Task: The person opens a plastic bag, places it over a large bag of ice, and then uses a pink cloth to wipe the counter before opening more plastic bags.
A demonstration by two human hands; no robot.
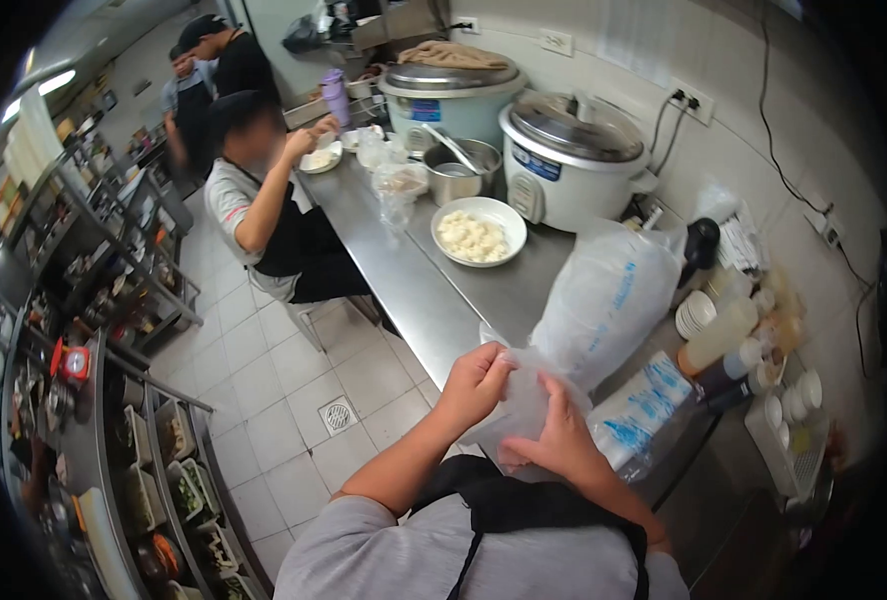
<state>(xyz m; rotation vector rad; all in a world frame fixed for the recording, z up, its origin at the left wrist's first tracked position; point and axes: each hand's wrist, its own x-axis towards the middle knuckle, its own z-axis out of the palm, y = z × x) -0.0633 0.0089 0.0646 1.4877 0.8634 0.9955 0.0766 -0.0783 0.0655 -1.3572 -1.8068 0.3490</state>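
Both of my hands are on a thin, clear plastic bag [526, 385] held over the near edge of the steel table. My left hand [476, 388] pinches the bag's upper edge, its fingers curled in. On the other side, my right hand [564, 435] grips the film between spread thumb and fingers. Just beyond lies a large plastic pack [609, 300] with blue print, its contents whitish and hard to make out. To the right of my right hand is a flat clear packet [644, 405] with blue markings. Farther up the table stands a white bowl [478, 232] of pale, lumpy food.
Two large rice cookers [572, 150] line the wall, with a steel pot [456, 170] beside them. Bottles [719, 335] and cups crowd the right. A seated person [264, 200] handles a small bowl; two people stand behind. Shelving [144, 440] runs along the left.
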